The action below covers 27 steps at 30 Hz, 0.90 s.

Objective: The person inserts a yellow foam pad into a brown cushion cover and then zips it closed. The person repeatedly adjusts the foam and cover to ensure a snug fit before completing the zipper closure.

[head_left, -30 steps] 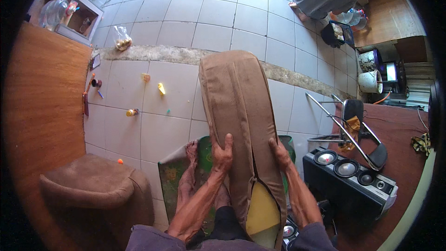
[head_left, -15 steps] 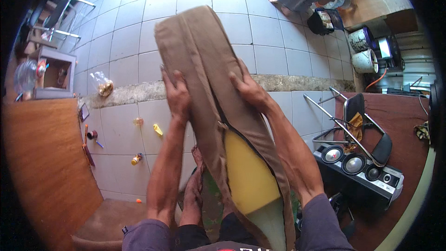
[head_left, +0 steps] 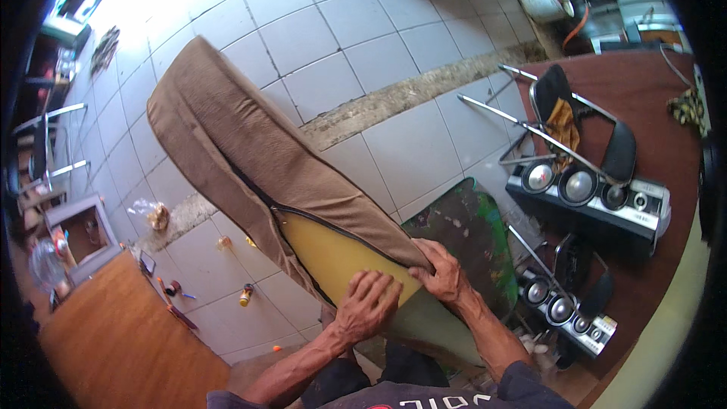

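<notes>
A long brown fabric cushion cover [head_left: 250, 125] stretches from my lap toward the far left, its zipper undone along the near half. Through that gap shows a yellow foam block [head_left: 322, 246], partly inside the cover. A paler, greenish-grey part [head_left: 428, 326] continues below the yellow face toward my body. My left hand [head_left: 367, 303] rests on the foam near its lower end, fingers slightly bent and holding nothing. On the right, my right hand [head_left: 443, 276] pinches the cover's near edge beside the zipper, thumb on the foam side.
Metal-framed folding chairs [head_left: 556, 125] and black speaker boxes [head_left: 583, 193] stand at right. Left lie a wooden board [head_left: 129, 326], a small bottle [head_left: 246, 295] and a plastic bag [head_left: 155, 216]. Beside my right arm is a paint-stained green-edged seat or board [head_left: 466, 238]. A white bucket [head_left: 547, 1] stands far right.
The cushion has tilted with its far end toward the left. Both hands have come down from its sides: the left onto the foam, the right onto the cover's near edge. The view has turned.
</notes>
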Tool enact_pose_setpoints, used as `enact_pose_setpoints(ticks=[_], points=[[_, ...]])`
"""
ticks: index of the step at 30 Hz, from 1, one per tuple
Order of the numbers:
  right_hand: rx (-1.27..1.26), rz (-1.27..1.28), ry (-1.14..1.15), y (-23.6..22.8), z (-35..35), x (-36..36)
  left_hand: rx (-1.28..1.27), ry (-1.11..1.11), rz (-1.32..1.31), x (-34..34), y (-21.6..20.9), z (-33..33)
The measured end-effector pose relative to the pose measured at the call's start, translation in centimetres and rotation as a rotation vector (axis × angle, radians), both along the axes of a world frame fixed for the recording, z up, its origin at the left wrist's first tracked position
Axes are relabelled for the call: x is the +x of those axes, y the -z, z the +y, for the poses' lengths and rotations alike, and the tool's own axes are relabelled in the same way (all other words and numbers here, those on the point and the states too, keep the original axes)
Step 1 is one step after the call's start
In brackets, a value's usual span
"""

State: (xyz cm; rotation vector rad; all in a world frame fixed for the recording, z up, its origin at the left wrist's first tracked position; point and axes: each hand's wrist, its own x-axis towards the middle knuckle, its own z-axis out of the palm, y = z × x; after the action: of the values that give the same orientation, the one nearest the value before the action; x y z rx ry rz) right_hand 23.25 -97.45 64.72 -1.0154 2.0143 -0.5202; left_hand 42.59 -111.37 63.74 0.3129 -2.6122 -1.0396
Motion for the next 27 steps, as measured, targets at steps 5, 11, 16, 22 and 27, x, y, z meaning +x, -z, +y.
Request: enact_pose_setpoints(ticks=[5, 11, 16, 22, 27], points=[[-0.210, 0.194, -0.037, 0.4, 2.0, -0.6, -0.126, 0.039, -0.161, -1.8, 2.0, 0.5], [-0.158, 0.252, 0.101, 3.1, 5.0, -1.9, -0.321, -0.006, -0.297, -4.1, 2.0, 2.4], [-0.165, 0.158, 0.272, 6.5, 4.8, -2.4, -0.417, 0.017, -0.352, -4.2, 2.1, 3.0], [-0.143, -0.099, 0.233, 8.4, 3.8, -2.6, -0.372, 0.049, -0.449, -4.5, 1.6, 3.4], [-0.195, -0.258, 0.252, 8.7, 3.9, -4.4, -0.407, 0.111, -0.617, -5.7, 0.5, 3.6]])
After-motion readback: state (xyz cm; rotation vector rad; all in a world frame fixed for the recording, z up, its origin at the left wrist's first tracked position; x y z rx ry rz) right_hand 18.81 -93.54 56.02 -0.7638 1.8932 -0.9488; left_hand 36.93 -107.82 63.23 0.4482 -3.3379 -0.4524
